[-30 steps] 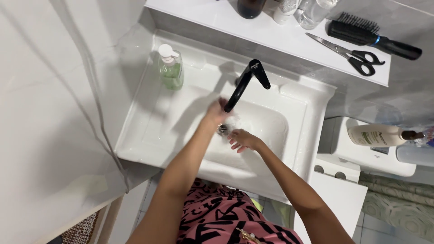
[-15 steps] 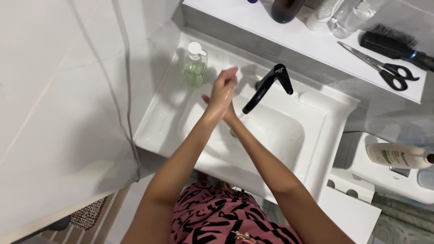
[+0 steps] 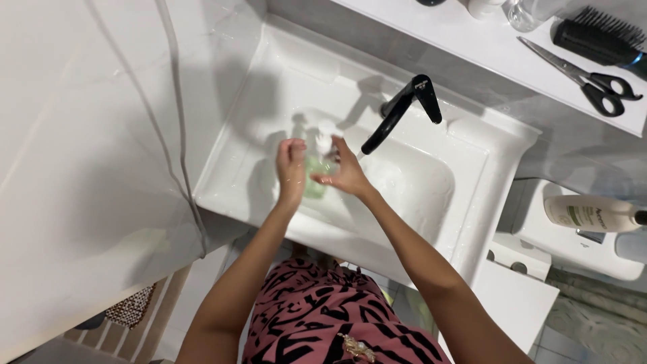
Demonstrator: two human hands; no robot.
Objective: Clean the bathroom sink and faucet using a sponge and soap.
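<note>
Both hands at the soap pump bottle (image 3: pixel 317 168), held over the white sink (image 3: pixel 229 155) just left of the black faucet (image 3: pixel 397 114). Left hand (image 3: pixel 291 168) is curled loosely against the bottle's left side; can't tell how firm the grip is. Right hand (image 3: pixel 345 172) is half open, fingers spread, touching the bottle's right side just below the pump head.

To do it well, my read: steady the body with the left hand, press the pump straight down with the right, keep the nozzle over the basin and clear of the faucet spout. Wet hands, so it may slip.

The bottle: clear plastic, pale green liquid, white pump top, blurred, roughly upright. Off the sink's rim, over the basin's left part.
</note>
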